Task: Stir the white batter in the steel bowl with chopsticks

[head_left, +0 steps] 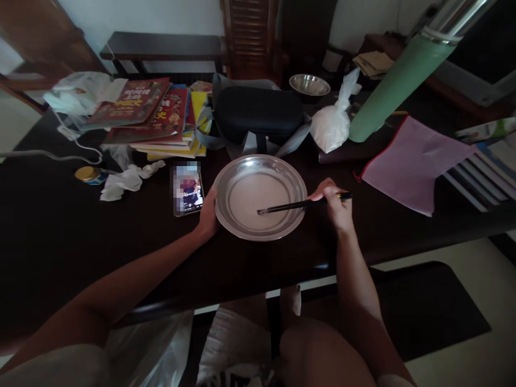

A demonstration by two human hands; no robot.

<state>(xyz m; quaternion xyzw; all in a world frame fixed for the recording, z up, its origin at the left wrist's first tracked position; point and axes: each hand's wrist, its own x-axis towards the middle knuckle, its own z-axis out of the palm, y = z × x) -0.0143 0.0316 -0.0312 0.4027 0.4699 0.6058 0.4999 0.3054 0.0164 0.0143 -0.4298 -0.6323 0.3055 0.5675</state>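
A wide metal bowl (300, 217) stands on the dark table in front of me, with a pale, whitish content (253, 193) inside it. My left hand (208, 216) grips the bowl's left rim. In my right hand (334, 207), over the bowl's right side, is a pair of black chopsticks (290, 206). Their tips reach into the whitish content near the middle of the bowl, and something pale clings to them. A phone (189, 188) with a lit screen lies just left of my left hand.
Behind the bowl sits a black case (260, 113). A knotted bag of white powder (331, 128) and a tall green bottle (399, 88) stand back right; a pink pouch (415, 161) lies farther right. Stacked books (149, 121), crumpled tissue (123, 183) and a small jar (89, 174) occupy the left.
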